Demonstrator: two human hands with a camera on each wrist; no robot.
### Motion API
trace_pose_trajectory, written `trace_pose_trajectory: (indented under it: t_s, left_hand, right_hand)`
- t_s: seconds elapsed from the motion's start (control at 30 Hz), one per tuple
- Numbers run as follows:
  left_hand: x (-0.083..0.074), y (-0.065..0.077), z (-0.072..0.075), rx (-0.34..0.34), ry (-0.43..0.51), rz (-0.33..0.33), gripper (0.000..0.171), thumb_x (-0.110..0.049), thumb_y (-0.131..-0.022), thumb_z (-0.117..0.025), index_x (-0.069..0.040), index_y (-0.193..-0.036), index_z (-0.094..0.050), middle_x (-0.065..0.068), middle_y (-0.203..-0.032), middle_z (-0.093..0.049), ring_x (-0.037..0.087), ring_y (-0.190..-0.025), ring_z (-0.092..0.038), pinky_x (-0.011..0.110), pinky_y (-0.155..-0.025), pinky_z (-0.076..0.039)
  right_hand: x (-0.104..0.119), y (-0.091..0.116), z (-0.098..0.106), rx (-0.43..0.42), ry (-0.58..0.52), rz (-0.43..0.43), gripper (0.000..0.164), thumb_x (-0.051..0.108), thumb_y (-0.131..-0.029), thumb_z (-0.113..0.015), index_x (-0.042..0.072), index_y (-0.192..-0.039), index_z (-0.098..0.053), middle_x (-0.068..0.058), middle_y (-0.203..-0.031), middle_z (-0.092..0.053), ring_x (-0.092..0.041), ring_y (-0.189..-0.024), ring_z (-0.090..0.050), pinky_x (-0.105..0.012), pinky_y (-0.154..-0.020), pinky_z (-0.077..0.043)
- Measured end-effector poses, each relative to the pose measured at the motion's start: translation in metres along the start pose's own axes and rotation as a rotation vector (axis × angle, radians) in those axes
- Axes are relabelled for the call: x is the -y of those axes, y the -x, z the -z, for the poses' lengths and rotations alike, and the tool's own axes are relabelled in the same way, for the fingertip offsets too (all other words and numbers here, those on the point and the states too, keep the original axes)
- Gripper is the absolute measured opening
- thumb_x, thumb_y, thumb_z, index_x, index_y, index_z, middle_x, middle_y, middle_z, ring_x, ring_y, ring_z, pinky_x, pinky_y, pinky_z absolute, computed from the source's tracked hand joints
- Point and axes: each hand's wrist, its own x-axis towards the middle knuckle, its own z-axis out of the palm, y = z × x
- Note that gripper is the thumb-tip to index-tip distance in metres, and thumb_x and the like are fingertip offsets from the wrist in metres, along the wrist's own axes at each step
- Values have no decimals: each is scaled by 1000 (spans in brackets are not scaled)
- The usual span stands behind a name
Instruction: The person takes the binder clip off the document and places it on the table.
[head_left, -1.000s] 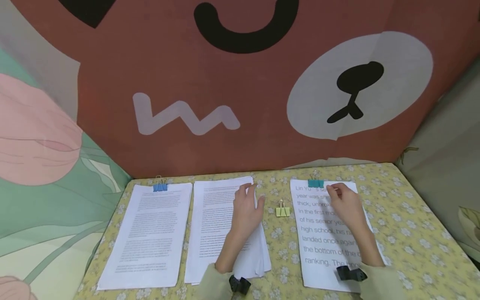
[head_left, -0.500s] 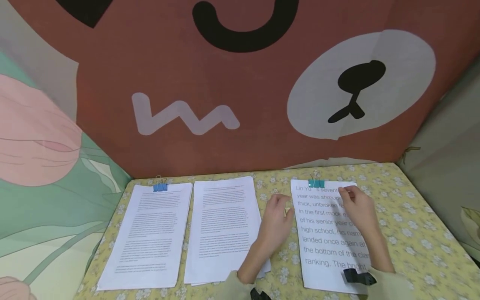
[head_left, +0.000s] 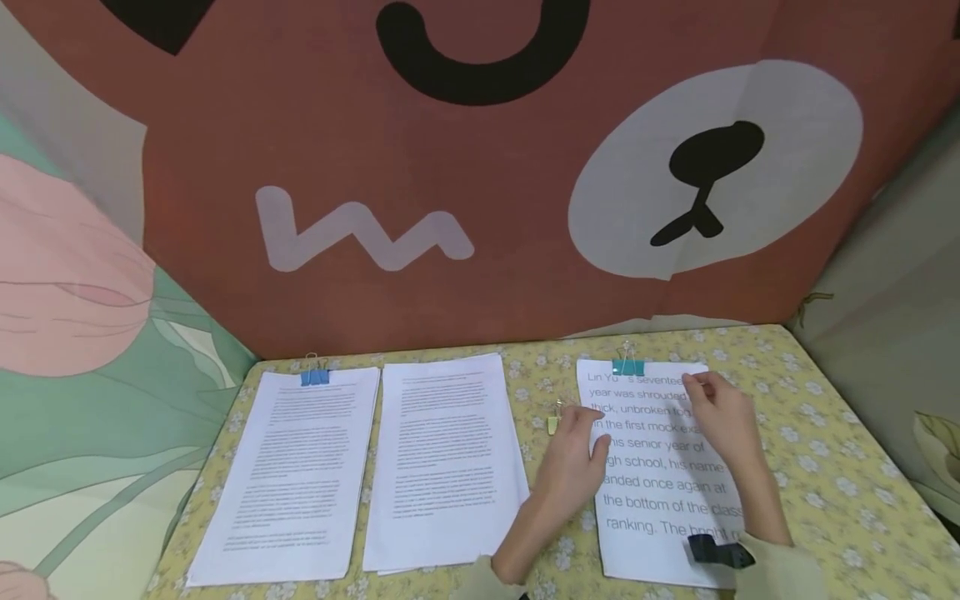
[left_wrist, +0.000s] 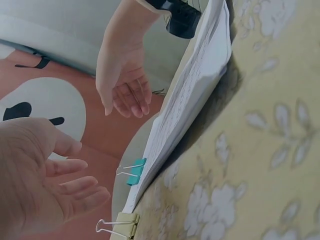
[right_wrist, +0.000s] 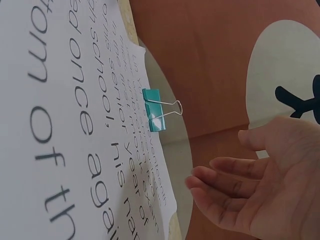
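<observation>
My left hand (head_left: pixel 573 458) hovers by the left edge of the right-hand stack of paper (head_left: pixel 652 550), its fingers loosely bent around nothing. Over that stack's upper right part is my right hand (head_left: pixel 726 421), and the right wrist view shows its relaxed fingers (right_wrist: pixel 225 192) apart from the sheets. A teal binder clip (right_wrist: pixel 154 111) grips the top edge of this large-print stack. Just beyond my left hand, a yellow binder clip (left_wrist: pixel 131 225) lies on the tablecloth, partly hidden in the head view.
Left of the hands lies a small-print stack (head_left: pixel 442 467) with no clip visible on it. Farther left, another stack (head_left: pixel 288 483) carries a blue binder clip (head_left: pixel 315 377). The flowered tablecloth (head_left: pixel 825 467) reaches back to a wall with a bear picture (head_left: pixel 517 308).
My left hand has moved right, from above the middle stack to the right-hand stack's edge. My right hand has shifted slightly right, away from the teal clip.
</observation>
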Motion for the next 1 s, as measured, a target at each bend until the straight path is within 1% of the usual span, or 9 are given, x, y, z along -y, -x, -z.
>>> trace_pose_trajectory:
  t_s: [0.17, 0.3, 0.43, 0.5, 0.6, 0.7, 0.83, 1.0]
  left_hand:
    - [-2, 2, -5, 29, 37, 32, 32, -16, -104, -61, -6, -135, -62, 6, -133, -59, 19, -125, -61, 29, -102, -51]
    - [-2, 3, -8, 44, 56, 29, 34, -15, -104, -61, -5, -136, -61, 6, -133, -59, 18, -125, -60, 30, -105, -49]
    - [0, 3, -11, 72, 87, 40, 35, -17, -104, -61, -5, -137, -61, 4, -133, -58, 17, -126, -58, 30, -106, -47]
    - [2, 4, -12, 80, 106, 47, 35, -17, -104, -61, -5, -137, -61, 3, -131, -58, 16, -125, -58, 31, -106, -47]
    - [3, 4, -13, 93, 135, 59, 36, -16, -103, -62, -5, -137, -61, 4, -131, -58, 18, -125, -58, 34, -107, -47]
    - [3, 5, -14, 113, 159, 86, 35, -16, -103, -61, -4, -137, -61, 5, -133, -58, 20, -128, -56, 37, -108, -46]
    - [3, 5, -16, 137, 158, 114, 35, -16, -103, -61, -5, -136, -62, 5, -135, -59, 21, -130, -55, 38, -109, -45]
    - [2, 7, -18, 148, 134, 116, 34, -17, -102, -62, -6, -135, -64, 5, -130, -64, 19, -125, -58, 37, -106, -47]
  right_hand:
    - [-4, -2, 0, 16, 2, -19, 58, 40, -112, -39, -13, -132, -55, -35, -121, -61, -46, -105, -61, -55, -85, -53]
    - [-7, -4, 0, 7, 13, -11, 57, 39, -112, -40, -12, -132, -55, -35, -119, -62, -44, -102, -63, -53, -82, -54]
    - [-10, -6, 2, -4, 32, -10, 57, 39, -112, -41, -13, -132, -55, -36, -118, -62, -46, -101, -62, -54, -82, -52]
    - [-11, -7, 3, -3, 37, -19, 57, 39, -112, -41, -13, -132, -55, -36, -117, -62, -45, -100, -62, -53, -81, -51]
    - [-12, -7, 6, 5, 49, -27, 57, 39, -112, -41, -13, -133, -54, -35, -116, -62, -44, -98, -62, -51, -78, -51]
    - [-15, -8, 8, 13, 59, -26, 57, 38, -112, -41, -13, -132, -53, -35, -114, -61, -43, -96, -62, -47, -75, -50]
    - [-20, -9, 12, 43, 78, -18, 58, 39, -112, -40, -14, -133, -51, -37, -117, -60, -45, -97, -62, -48, -75, -52]
    - [-27, -10, 16, 99, 93, -38, 59, 39, -112, -39, -14, -136, -47, -40, -123, -57, -49, -105, -60, -54, -79, -52]
